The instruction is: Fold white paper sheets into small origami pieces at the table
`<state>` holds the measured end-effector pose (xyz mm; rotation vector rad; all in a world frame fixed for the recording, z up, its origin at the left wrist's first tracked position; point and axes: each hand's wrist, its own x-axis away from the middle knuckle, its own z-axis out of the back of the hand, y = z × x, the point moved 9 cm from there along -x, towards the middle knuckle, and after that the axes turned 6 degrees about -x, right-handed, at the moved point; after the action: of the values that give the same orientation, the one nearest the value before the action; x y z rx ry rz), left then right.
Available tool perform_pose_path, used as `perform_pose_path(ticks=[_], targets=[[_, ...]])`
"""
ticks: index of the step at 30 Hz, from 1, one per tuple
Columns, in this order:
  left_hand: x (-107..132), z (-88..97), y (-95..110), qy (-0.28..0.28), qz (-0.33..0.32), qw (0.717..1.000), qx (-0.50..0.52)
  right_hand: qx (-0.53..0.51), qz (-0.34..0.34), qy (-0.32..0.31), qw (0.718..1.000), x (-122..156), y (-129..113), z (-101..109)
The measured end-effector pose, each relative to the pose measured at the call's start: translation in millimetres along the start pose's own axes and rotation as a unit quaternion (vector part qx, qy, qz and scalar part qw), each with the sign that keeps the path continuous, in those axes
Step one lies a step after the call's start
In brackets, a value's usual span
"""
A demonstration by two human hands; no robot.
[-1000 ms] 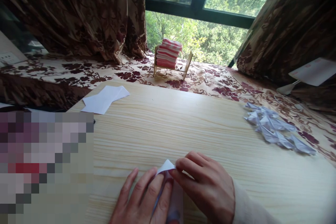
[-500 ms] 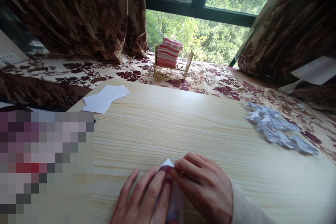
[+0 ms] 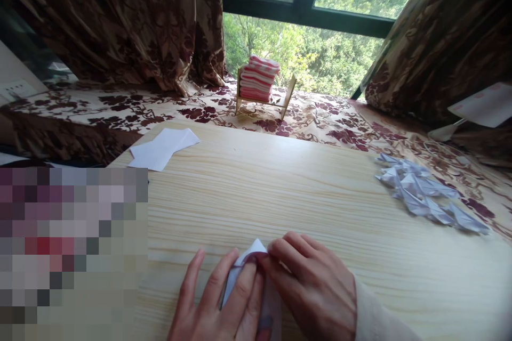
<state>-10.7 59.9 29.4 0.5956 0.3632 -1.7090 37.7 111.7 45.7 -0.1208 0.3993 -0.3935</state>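
Observation:
A small white folded paper [image 3: 256, 249] lies on the pale wooden table [image 3: 304, 197] near its front edge. My left hand [image 3: 218, 303] rests on it with fingers stretched flat, pressing the paper down. My right hand [image 3: 312, 287] sits beside it, fingertips curled and pinched on the paper's upper fold. Most of the paper is hidden beneath both hands; only its pointed top corner and a strip between the hands show.
White paper sheets [image 3: 162, 148] lie at the table's far left corner. A heap of several folded paper pieces [image 3: 428, 194] sits at the right edge. A small wooden rack with striped cloth [image 3: 258, 85] stands by the window. A blurred patch covers the left.
My left hand's fingers have slid a little left and spread wider over the paper, showing more of its white surface. My right hand has barely moved.

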Motion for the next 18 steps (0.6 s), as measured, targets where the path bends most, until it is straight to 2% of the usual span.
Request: perform_pose_path(ticks=[7, 11, 16, 18], targets=[[-2.9, 1.5, 0.7, -0.013, 0.004, 1.0, 0.004, 0.091, -0.058, -0.032, 0.994, 22.6, -0.3, -5.8], [-3.7, 3.1, 2.7, -0.004, 0.012, 1.0, 0.012, 0.108, -0.113, -0.043, 0.987, 23.2, 1.5, -6.8], [-2.7, 6.1, 5.2, -0.005, 0.031, 0.999, 0.027, 0.107, -0.198, -0.117, 0.967, 14.8, 7.6, -12.1], [-2.4, 7.0, 5.3, -0.01, 0.041, 0.999, 0.033, 0.092, -0.207, -0.146, 0.963, 12.6, 7.6, -13.6]])
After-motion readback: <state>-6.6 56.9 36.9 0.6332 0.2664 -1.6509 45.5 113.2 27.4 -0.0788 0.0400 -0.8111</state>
